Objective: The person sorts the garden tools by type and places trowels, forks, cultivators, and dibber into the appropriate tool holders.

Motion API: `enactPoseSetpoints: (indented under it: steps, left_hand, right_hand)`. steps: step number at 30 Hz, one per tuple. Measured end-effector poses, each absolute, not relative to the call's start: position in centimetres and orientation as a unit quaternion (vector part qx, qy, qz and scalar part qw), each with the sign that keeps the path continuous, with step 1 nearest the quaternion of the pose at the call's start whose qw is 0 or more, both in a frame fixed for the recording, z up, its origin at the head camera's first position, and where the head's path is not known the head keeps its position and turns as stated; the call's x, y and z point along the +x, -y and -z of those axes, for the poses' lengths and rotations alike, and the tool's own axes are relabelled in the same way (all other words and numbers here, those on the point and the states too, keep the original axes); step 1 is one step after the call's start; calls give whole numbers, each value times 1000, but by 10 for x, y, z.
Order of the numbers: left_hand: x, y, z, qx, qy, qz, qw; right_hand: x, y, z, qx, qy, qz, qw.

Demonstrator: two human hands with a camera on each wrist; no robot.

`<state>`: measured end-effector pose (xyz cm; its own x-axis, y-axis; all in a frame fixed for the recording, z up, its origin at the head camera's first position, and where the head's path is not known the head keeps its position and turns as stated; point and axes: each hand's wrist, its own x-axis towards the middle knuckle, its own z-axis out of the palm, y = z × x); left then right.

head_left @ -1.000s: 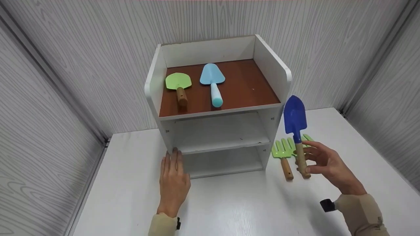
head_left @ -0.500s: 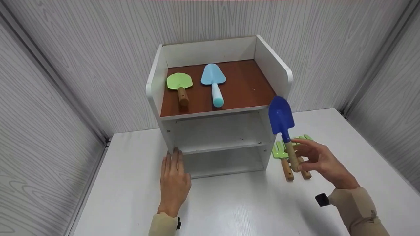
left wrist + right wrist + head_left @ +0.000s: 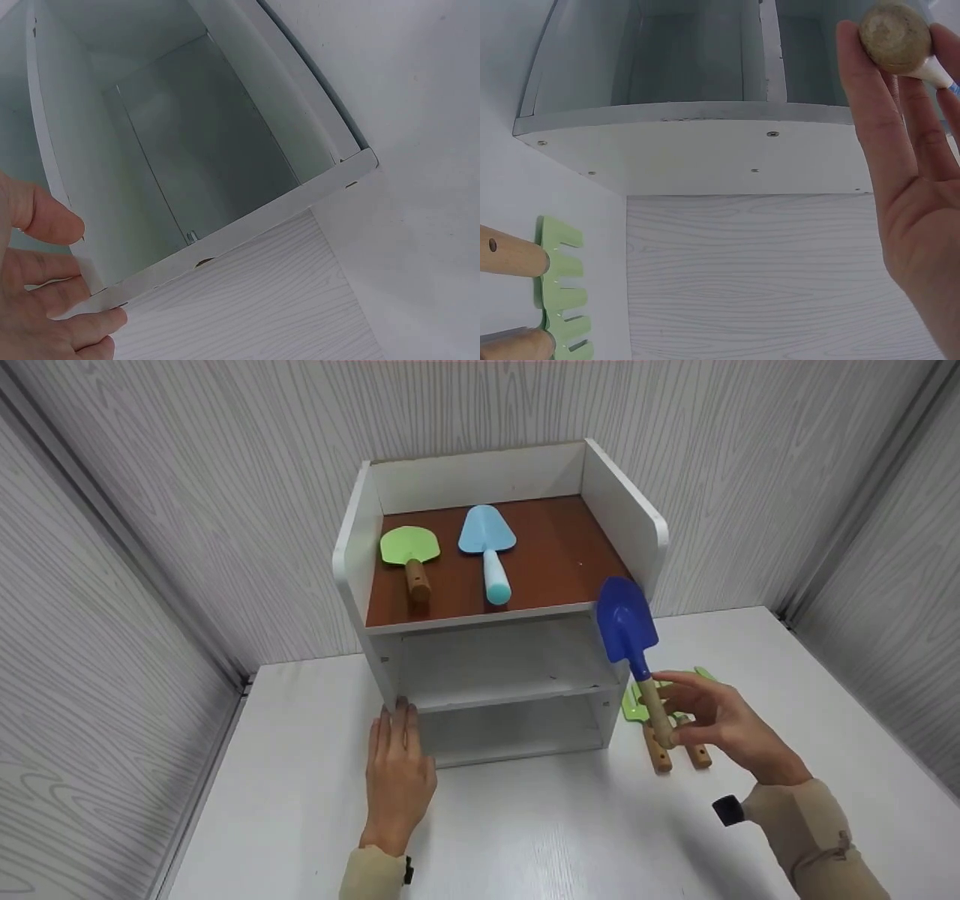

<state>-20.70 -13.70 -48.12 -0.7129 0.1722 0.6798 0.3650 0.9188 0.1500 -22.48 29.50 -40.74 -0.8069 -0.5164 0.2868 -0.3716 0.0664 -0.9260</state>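
In the head view my right hand pinches the wooden handle of a blue garden trowel, blade upward, beside the front right corner of a white shelf unit. The handle's round end shows between thumb and fingers in the right wrist view. My left hand touches the unit's lower left front edge with its fingers extended. On the unit's brown top lie a green trowel with a wooden handle and a light blue trowel. Their handles face the front.
Green garden forks with wooden handles lie on the white table, right of the unit and partly behind my right hand. Two lower shelves open to the front. Raised side panels flank the brown top. Grey wood-grain walls stand around the table.
My right hand has carried the blue trowel leftward, from beside the unit to in front of its right edge, and the blade now leans more to the left. The left hand stays in place.
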Motion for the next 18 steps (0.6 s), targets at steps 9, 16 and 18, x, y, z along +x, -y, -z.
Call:
enactPoseSetpoints:
  steps: [9, 16, 18]
  left_hand:
    - [-207, 137, 481, -145, 916, 139, 347]
    - [-206, 137, 480, -145, 915, 141, 349]
    - [-206, 136, 480, -145, 915, 142, 348]
  right_hand:
    - [-224, -290, 404, -286, -741, 604, 64]
    - [-225, -284, 399, -295, -738, 603, 65]
    - [-225, -282, 397, -295, -738, 603, 66]
